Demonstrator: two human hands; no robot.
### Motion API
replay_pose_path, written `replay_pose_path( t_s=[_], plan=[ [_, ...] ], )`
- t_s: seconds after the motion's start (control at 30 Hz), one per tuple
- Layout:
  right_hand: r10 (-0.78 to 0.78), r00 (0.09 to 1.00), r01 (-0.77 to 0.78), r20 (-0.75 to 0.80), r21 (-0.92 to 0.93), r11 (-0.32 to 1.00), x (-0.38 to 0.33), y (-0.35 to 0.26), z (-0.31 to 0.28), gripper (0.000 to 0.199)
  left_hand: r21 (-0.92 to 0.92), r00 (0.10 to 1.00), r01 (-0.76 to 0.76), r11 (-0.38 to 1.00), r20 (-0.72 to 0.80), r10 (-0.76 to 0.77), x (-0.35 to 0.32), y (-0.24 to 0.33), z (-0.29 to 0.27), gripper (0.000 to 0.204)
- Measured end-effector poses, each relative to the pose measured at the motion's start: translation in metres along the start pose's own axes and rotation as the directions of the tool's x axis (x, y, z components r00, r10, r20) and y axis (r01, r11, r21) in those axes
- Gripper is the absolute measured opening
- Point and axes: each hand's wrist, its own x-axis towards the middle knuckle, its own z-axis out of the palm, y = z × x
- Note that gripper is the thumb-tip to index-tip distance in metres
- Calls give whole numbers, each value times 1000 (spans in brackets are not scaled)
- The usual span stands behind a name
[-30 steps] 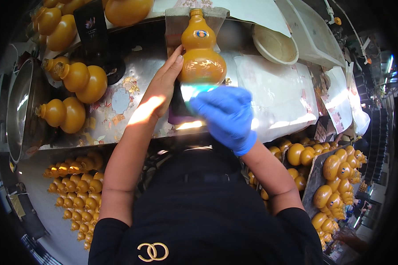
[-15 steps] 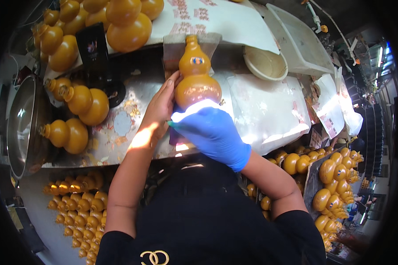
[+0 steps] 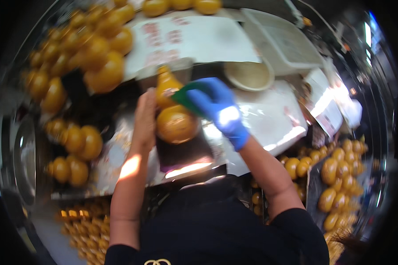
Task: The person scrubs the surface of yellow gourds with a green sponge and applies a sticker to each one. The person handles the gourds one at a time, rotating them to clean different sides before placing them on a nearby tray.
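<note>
An amber gourd-shaped bottle (image 3: 177, 126) lies on a dark flat piece (image 3: 183, 154) on the worktable, its neck pointing away from me. My bare left hand (image 3: 144, 119) steadies it along its left side, with the fingers close together against it. Over the bottle's upper right side, my blue-gloved right hand (image 3: 219, 108) is closed on a flat green piece (image 3: 190, 99), perhaps a scraper. That green piece touches the bottle near its waist and covers part of the upper bulb. Motion blur hides the fine detail.
More amber gourd-shaped bottles (image 3: 108, 73) crowd the far left. Others stand on the table (image 3: 104, 176) at left, below it (image 3: 90, 229), and on a rack (image 3: 336, 185) at right. A pale bowl (image 3: 252, 76) and clear plastic bin (image 3: 292, 44) sit at far right, behind white sheeting (image 3: 269, 115).
My right hand has moved from the bottle's base up and right to its upper part, where the green piece now shows. White material at the base is gone from view. The view has shifted.
</note>
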Motion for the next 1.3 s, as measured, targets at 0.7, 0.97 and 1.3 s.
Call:
replay_pose_path(
  t_s=[0.7, 0.97, 1.3],
  plan=[
    [-491, 834, 305, -253, -531, 791, -126, -51, -33, 38, 270, 650, -398, 877, 758, 62, -66, 80, 60, 85],
    [-456, 497, -215, -738, -614, 759, -371, -178, -167, 31, 183, 517, -550, 815, 841, 160, -83, 72, 153, 61],
    [-693, -23, -883, -721, -310, 352, -549, -167, -287, 43, 216, 506, -421, 881, 862, 30, -104, 38, 158, 63]
  ],
)
